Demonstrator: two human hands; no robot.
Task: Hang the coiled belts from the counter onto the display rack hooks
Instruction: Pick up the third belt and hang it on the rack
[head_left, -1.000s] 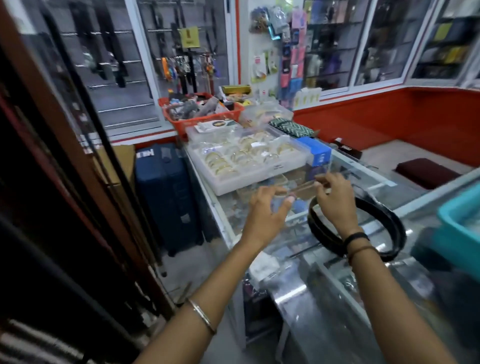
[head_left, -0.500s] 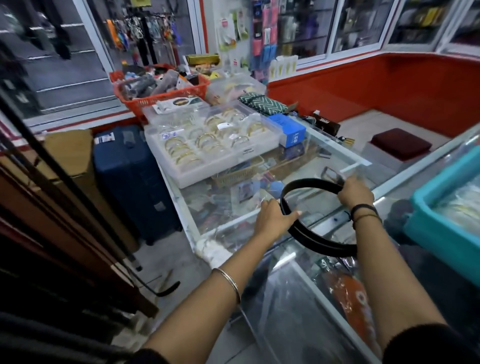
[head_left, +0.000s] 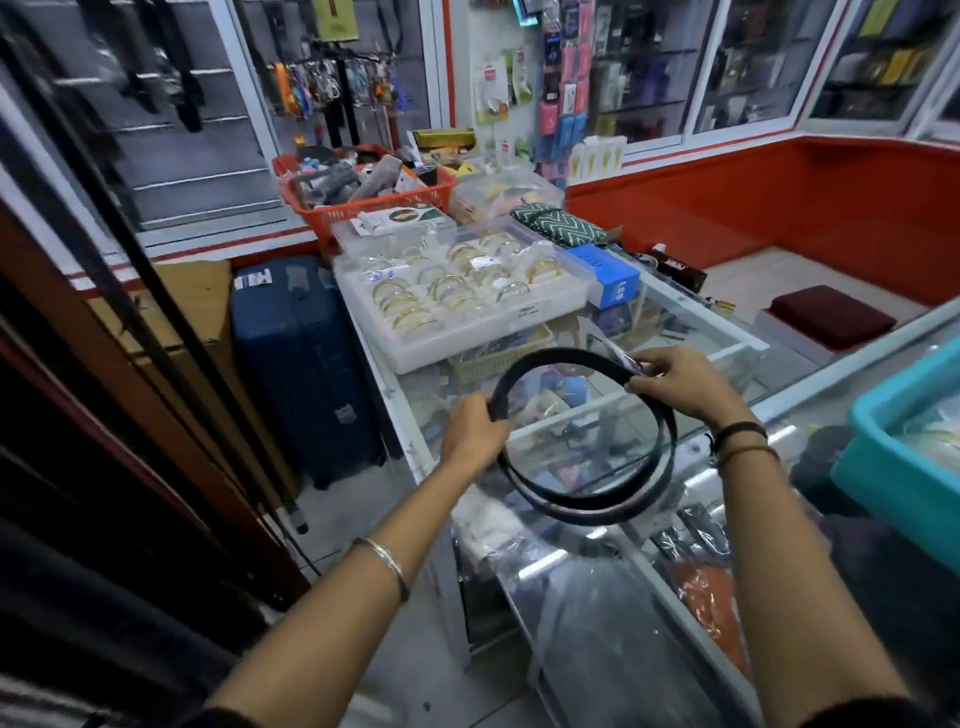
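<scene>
A dark blue suitcase (head_left: 306, 364) stands on the floor just left of the glass worktop (head_left: 691, 332), against its side wall. On the far end of the worktop sits a red plastic basket (head_left: 363, 205) heaped with small goods, and nearer than it a clear tray of gold bangles (head_left: 457, 296), with a blue box (head_left: 610, 278) touching the tray's right end.

Above the near part of the worktop, the left hand (head_left: 470, 434) closes its grip on the left side of the black coiled belt (head_left: 587, 499), fingers wrapped over the strap and thumb underneath; a silver bangle (head_left: 387, 564) circles that forearm. The belt forms a loose, wide loop of two or three overlapping turns, tilted, its far arc higher than its near arc; whether the near arc touches the glass cannot be told.

The right hand (head_left: 680, 387) pinches the belt's upper right part between thumb and fingertips, where a bit of clear wrapping shows. Dark bands sit on that wrist. At the right edge of the worktop stands a teal plastic bin (head_left: 893, 457), well apart from the belt.
</scene>
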